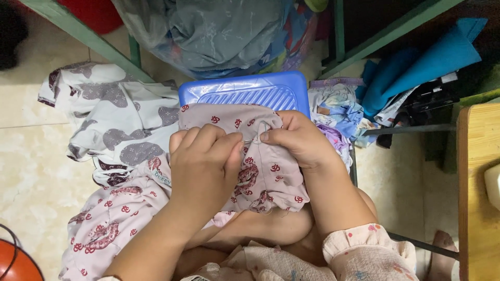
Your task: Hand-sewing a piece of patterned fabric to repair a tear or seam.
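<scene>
A pale pink cloth (271, 177) with small red motifs lies across my lap and over the near edge of a blue plastic stool (245, 91). My left hand (205, 166) is closed, thumb and fingers pinching a thin sewing needle (250, 139) at the cloth's upper fold. My right hand (299, 140) grips a bunched fold of the same cloth right beside the needle tip, fingertips almost touching the left hand. The rest of the pink cloth (104, 224) trails down to the lower left.
A white cloth with grey patches (112, 117) lies on the tiled floor at left. A heap of grey-blue fabric (219, 36) sits behind the stool, mixed clothes (338, 112) and blue fabric (416, 67) at right. A wooden table edge (476, 192) stands far right; an orange object (15, 263) bottom left.
</scene>
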